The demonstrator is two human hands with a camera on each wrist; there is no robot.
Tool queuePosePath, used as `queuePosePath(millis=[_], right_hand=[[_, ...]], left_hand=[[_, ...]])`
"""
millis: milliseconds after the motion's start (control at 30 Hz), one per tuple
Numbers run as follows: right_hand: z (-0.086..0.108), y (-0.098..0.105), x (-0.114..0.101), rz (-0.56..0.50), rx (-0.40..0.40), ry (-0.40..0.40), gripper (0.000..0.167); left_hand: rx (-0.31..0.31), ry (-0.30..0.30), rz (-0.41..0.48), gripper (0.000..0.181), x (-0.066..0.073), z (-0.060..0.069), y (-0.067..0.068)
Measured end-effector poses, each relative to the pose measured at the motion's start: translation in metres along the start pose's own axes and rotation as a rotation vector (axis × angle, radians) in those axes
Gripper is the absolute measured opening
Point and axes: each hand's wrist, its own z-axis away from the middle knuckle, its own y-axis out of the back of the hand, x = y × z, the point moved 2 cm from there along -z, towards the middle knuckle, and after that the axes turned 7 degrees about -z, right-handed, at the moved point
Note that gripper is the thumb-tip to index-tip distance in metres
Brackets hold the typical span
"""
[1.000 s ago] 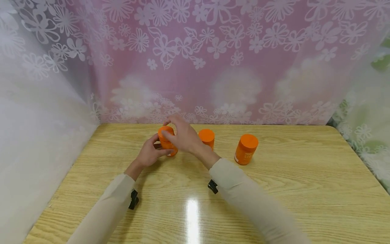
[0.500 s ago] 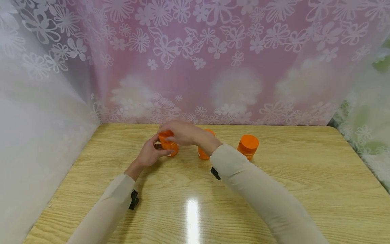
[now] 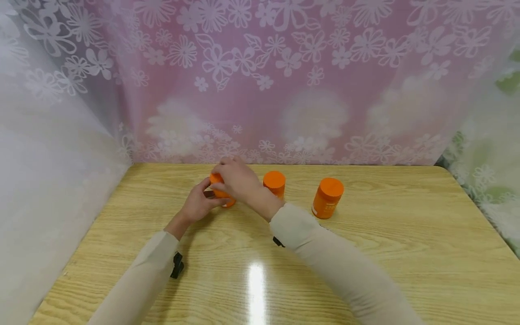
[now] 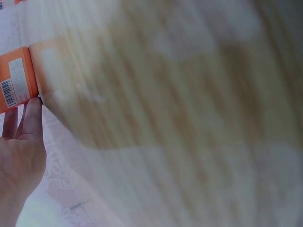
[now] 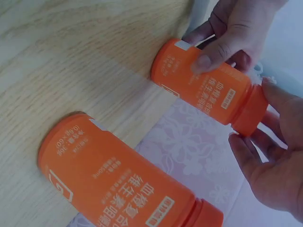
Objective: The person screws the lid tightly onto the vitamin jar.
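An orange supplement bottle (image 3: 228, 202) stands on the wooden table at the left of a row of three alike. My left hand (image 3: 199, 203) holds its body low down, with the thumb across the printed front in the right wrist view. Over the top, my right hand (image 3: 240, 181) grips the orange lid (image 5: 251, 111) between thumb and fingers. The lid sits on the bottle's neck. In the left wrist view the bottle's barcode label (image 4: 13, 85) faces the camera, above the left fingers. Most of the lid's top is hidden by the right hand.
A second orange bottle (image 3: 274, 180) stands just right of the right hand, partly behind the forearm. Farther right is a third bottle (image 3: 327, 198). A flowered pink curtain (image 3: 260, 113) hangs along the table's (image 3: 386, 243) back edge.
My right hand twisted over the lid half a second ago and has now swung back, its wrist lower and nearer. The left hand and the bottles stay where they were.
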Motion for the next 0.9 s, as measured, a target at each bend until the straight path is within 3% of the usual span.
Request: queuePosePath(millis=[167, 333, 433, 533, 700, 800, 900], right_hand=[[0.001, -0.004, -0.003, 0.004, 0.065, -0.06, 0.043], [0.001, -0.005, -0.003, -0.006, 0.075, -0.106, 0.053], [0.0, -0.002, -0.002, -0.066, 0.046, -0.072, 0.052], [-0.002, 0.002, -0.001, -0.148, -0.023, 0.019, 0.044], [-0.002, 0.006, 0.001, -0.181, -0.116, 0.154, 0.028], [-0.003, 0.004, 0.001, -0.175, -0.082, 0.133, 0.021], [-0.004, 0.001, -0.001, -0.146, -0.012, 0.05, 0.02]], left_hand=[[0.013, 0.004, -0.038, 0.058, 0.0, 0.0, 0.001], [0.022, 0.007, -0.053, 0.056, -0.002, 0.0, 0.002], [0.029, 0.007, -0.056, 0.054, -0.002, 0.0, 0.001], [0.031, 0.012, -0.05, 0.053, -0.002, 0.0, 0.001], [0.001, -0.004, -0.003, 0.057, 0.001, 0.002, -0.001], [0.006, 0.0, -0.017, 0.058, 0.002, 0.002, 0.0], [0.024, 0.016, -0.044, 0.053, -0.001, 0.0, 0.001]])
